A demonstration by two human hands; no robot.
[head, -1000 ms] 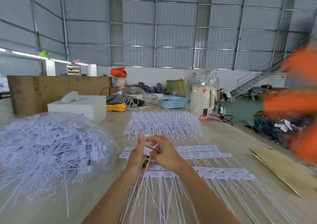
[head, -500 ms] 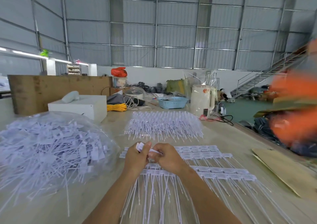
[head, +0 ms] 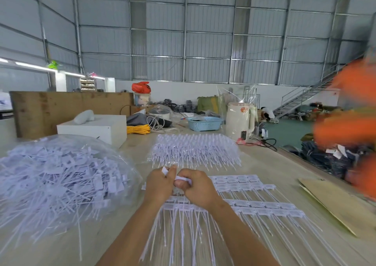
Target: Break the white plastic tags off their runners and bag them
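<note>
At table centre, just below the middle of the head view, both hands are working one strip of white tags. The left hand is pinching a tag end between thumb and forefinger; the right hand is curling its fingers round the adjoining piece, thumb pressing on top. The hands are touching, knuckles facing the camera, both forearms converging from 6 o'clock.

Risks, judged from this frame:
- The twist is happening above the runner rows lying on the table; a freed tag could be dropping among unbroken ones and getting overlooked.
- The tails are thin; a bend applied away from the joint could be snapping a tail rather than the gate.
- The forearms are lying over the long tails at 6 o'clock, so a pull could be dragging or tangling the rows.
- The clear bag at 9 o'clock is bulging, with tails poking out at its near edge; further tags may be spilling. I cannot tell where its mouth is.

At 12 o'clock a further stack of runners is waiting, so much work is remaining. At 3 o'clock a blurred orange shape is sitting near the table edge; contact with it could be scattering the rows.
</note>
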